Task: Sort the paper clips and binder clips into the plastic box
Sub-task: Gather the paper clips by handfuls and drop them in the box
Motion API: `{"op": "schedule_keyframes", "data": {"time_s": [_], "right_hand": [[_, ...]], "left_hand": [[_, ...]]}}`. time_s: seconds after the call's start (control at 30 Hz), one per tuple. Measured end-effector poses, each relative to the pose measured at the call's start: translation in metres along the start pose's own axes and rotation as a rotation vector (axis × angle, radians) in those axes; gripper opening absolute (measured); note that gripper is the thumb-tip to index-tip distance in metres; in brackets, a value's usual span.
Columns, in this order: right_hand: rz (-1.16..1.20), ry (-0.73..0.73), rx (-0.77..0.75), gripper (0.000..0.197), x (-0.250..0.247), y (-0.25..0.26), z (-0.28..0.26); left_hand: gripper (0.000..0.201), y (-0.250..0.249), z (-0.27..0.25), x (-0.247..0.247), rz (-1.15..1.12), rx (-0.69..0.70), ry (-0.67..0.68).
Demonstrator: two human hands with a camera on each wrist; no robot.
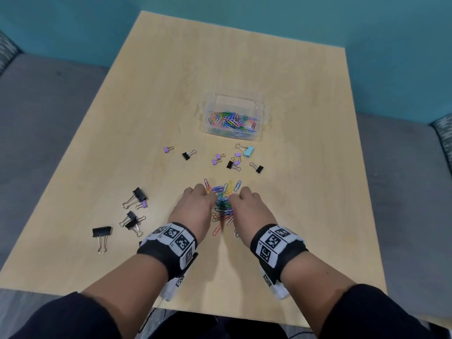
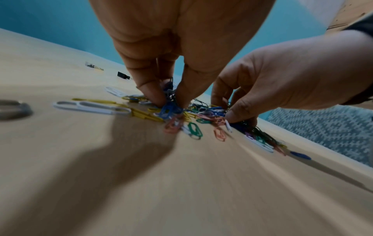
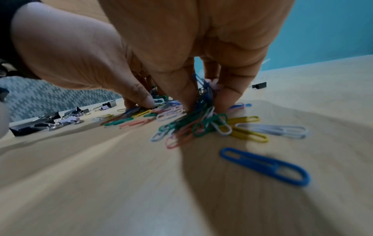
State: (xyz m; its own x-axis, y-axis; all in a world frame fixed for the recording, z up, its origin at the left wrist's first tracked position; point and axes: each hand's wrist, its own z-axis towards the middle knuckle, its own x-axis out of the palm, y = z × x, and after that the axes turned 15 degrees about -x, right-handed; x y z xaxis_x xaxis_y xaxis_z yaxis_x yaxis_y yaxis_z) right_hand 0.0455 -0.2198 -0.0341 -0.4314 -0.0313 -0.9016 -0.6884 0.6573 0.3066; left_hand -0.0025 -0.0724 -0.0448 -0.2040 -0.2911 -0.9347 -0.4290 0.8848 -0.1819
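Note:
A heap of coloured paper clips [image 1: 223, 204] lies on the wooden table between my two hands. My left hand [image 1: 195, 204] pinches a bunch of paper clips [image 2: 168, 108] from the heap's left side, thumb against fingers. My right hand [image 1: 247, 204] pinches another bunch of paper clips [image 3: 201, 111] from the right side. A clear plastic box [image 1: 233, 116] with several paper clips inside stands farther back. Binder clips [image 1: 236, 159] in purple, black and pale blue lie scattered between the heap and the box.
More black binder clips [image 1: 132, 216] lie at the left front of the table [image 1: 305, 94]. A loose blue paper clip [image 3: 266, 166] rests close to my right wrist. Grey seats flank the table; a teal wall stands behind.

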Motion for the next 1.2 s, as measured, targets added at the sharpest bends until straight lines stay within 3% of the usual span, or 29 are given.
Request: {"op": "schedule_keyframes", "data": {"time_s": [0.27,0.5,0.73,0.9,1.0,1.2], "right_hand": [[0.106,0.013,0.050,0.032,-0.015,-0.006,0.000],[0.376,-0.098,0.122,0.014,-0.027,-0.022,-0.001],[1.040,-0.149,0.287,0.016,-0.058,-0.038,0.006],[1.276,-0.263,0.279,0.023,-0.100,-0.055,0.035],[1.251,-0.361,0.294,0.025,-0.126,-0.069,0.064],[0.912,-0.424,0.352,0.021,-0.154,-0.093,0.132]], "left_hand": [[0.020,0.005,0.004,-0.006,-0.167,-0.045,0.030],[0.025,0.008,0.007,-0.029,-0.342,-0.153,0.140],[0.017,0.012,0.026,-0.065,-1.029,-0.379,0.449],[0.016,0.003,0.066,-0.099,-1.296,-0.410,0.458],[0.017,-0.005,0.103,-0.115,-1.316,-0.405,0.389],[0.021,-0.035,0.178,-0.127,-1.149,-0.401,0.216]]}}
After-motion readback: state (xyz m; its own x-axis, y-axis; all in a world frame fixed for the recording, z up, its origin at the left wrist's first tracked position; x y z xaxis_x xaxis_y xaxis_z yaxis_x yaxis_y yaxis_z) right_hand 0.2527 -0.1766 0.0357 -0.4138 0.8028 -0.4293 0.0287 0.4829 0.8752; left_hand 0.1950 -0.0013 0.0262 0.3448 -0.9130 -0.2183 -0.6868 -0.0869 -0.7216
